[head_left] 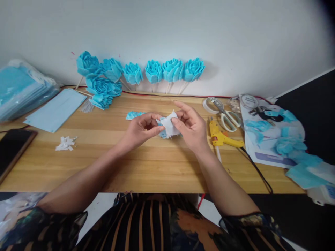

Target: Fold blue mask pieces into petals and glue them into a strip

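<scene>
One piece (169, 123), white over blue, is held over the middle of the table (162, 167). Its left side is pinched between thumb and fingertips of the left hand (142, 128); its right side is pressed by the thumb of the right hand (192, 127) against fingers, while the forefinger is raised apart. One blue strip (133, 115) lies just behind the left hand. Along the back edge, six flowers (153, 71) are leaned on the wall; others are bunched at the left, overlapping too closely to be counted. One phone (15, 150) is placed by the left front corner, one bag (24, 90) by the left back corner. Towards the right edge are set one glue gun (217, 136), one pair of scissors (225, 112) and one roll (206, 107).
</scene>
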`<state>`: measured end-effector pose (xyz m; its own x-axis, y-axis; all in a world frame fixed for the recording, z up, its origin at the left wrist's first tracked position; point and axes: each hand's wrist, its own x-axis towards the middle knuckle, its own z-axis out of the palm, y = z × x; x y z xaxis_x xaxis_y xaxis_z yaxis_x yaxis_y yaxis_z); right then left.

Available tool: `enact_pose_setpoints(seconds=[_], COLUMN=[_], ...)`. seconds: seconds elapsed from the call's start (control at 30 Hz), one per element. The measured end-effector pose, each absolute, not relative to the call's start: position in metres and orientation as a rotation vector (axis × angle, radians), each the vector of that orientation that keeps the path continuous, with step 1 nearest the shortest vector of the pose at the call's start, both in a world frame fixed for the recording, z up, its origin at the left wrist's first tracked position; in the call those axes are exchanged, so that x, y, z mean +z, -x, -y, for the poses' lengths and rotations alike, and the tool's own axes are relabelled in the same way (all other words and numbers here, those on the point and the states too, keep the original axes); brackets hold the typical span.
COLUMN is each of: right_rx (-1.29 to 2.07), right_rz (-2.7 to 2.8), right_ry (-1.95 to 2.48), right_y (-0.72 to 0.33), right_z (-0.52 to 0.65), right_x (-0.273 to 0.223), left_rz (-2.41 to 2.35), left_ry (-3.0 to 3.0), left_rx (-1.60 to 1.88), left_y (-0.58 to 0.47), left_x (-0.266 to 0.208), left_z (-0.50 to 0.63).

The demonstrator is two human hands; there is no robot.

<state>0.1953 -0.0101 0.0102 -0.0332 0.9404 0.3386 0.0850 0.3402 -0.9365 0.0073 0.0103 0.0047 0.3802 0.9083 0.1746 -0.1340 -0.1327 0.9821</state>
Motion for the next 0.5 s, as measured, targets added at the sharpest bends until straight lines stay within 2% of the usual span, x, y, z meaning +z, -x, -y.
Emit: enact_pose_setpoints(seconds=[0.5], right_rx=[0.894], right_rz=[1.406], right_ry=[1.019], right_y=[-0.1946], right_z=[0.0096], right_x=[0.0092], left_rz=[-0.811], left_ry=[-1.365], left_rx=[1.109], left_y=[-0.0072], left_x=[0.0099], left_z=[-0.0099])
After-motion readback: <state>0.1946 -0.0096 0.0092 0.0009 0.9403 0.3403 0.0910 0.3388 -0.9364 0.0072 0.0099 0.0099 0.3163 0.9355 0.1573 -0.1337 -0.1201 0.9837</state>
